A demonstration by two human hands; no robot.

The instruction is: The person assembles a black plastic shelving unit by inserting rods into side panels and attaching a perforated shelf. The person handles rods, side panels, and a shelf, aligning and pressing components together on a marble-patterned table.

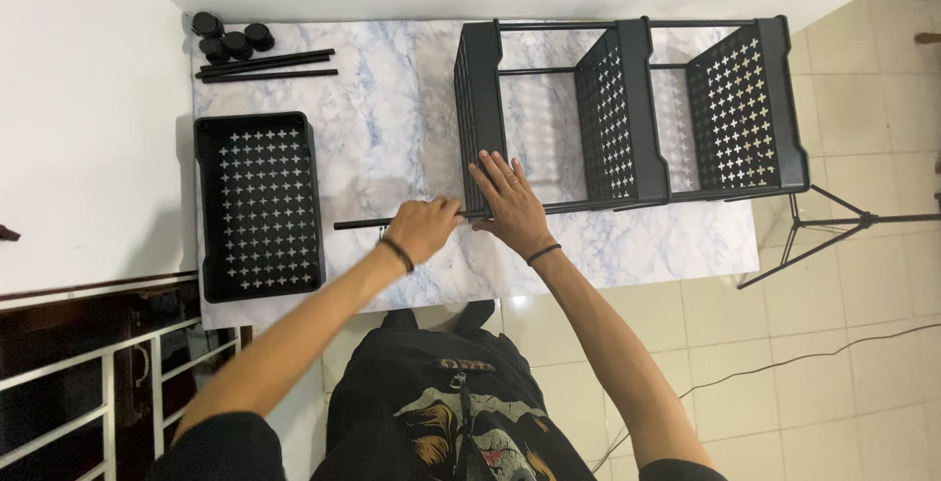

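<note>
**Item: black tiered cart on its side, one loose rod in hand**

Landmark: the part-built black cart [627, 113], three perforated trays joined by thin rods, lying on its side on the marble-patterned table [392, 128].

- Left hand [423, 228]: just left of the cart's nearest tray, fingers curled together around a thin black rod [368, 223]. The grip is seen from the back of the hand, so the fingertips are hidden. A dark band sits on the wrist.
- Rod: long axis runs left to right along the table's near side, free end pointing away from the cart, other end passing under the left hand toward the cart's lower left corner. Whether it is already seated there cannot be told.
- Right hand [510, 204]: flat, fingers spread, palm pressed on the lower edge of the cart's leftmost tray, touching it. Ring on one finger, band on the wrist. This hand is the nearer to the cart; the left is the nearer to the rod.
- Spare perforated tray [260, 206]: well left of the cart, lying flat.
- Spare rods [267, 64] and black caster wheels [231, 38]: far left of the cart, at the table's far corner.
- Tripod legs [823, 231]: on the tiled floor, right of the cart.
</note>
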